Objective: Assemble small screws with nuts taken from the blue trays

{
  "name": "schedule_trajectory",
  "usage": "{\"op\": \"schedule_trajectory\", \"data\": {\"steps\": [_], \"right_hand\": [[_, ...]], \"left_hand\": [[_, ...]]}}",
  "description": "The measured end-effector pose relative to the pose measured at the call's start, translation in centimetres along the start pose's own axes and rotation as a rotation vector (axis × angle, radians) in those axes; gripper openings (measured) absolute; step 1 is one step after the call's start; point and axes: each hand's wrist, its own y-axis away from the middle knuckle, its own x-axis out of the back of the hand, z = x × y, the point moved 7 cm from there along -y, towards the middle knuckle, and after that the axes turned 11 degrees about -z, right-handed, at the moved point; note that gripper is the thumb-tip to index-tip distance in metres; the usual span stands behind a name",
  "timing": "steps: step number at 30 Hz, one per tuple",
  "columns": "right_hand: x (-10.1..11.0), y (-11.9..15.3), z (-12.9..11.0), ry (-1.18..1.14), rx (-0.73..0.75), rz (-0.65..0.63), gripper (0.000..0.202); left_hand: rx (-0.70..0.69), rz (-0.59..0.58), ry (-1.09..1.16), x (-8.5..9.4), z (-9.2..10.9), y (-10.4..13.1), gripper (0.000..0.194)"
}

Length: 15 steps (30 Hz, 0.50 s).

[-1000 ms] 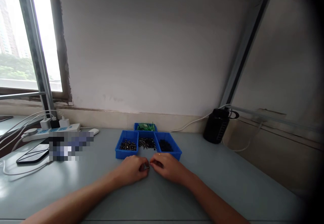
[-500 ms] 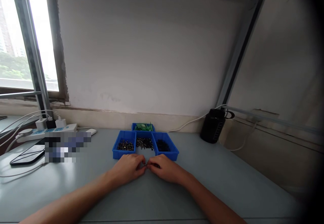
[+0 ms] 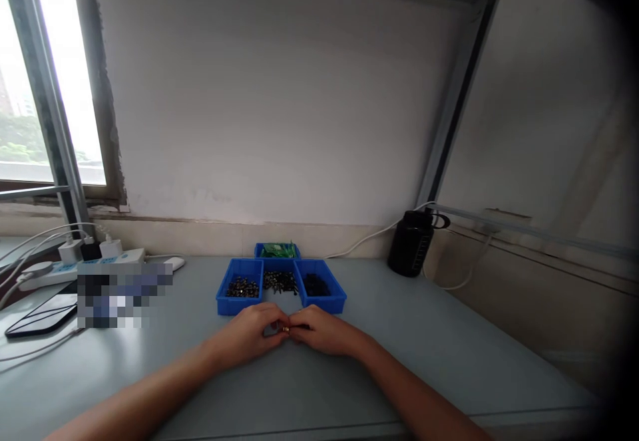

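Note:
My left hand (image 3: 255,331) and my right hand (image 3: 319,330) meet fingertip to fingertip above the grey table, just in front of the blue bins. Between them is a small shiny metal part (image 3: 285,329), pinched at the fingertips of both hands; its exact kind is too small to make out. The left blue bin (image 3: 225,306) holds many small brass and dark metal pieces (image 3: 243,287). Small black pieces (image 3: 316,285) fill the right blue bin (image 3: 332,305). In the middle lies a pile of dark and silvery small parts (image 3: 280,281).
A back blue bin (image 3: 258,251) contains green packets (image 3: 278,250). To the right stands a black bottle (image 3: 411,244) by a white cable. At left are a power strip (image 3: 132,258) with chargers, a phone (image 3: 42,318), a white mouse (image 3: 176,263) and a blurred patch.
The camera view has shifted slightly, moving the bins and bottle a little left. Both hands stay pinched together, and the shiny part between the fingertips shows more clearly.

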Motion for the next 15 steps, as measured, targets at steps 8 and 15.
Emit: {"op": "schedule_trajectory", "data": {"steps": [8,15], "right_hand": [[0.8,0.4,-0.8,0.201,-0.025,0.083,0.023],[-0.1,0.2,-1.7,0.486,-0.044,0.115,0.017]], "left_hand": [[0.097,-0.016,-0.053,0.1,-1.2,-0.3,0.015],[0.115,-0.148,-0.094,-1.1,-0.5,-0.3,0.015]]}}
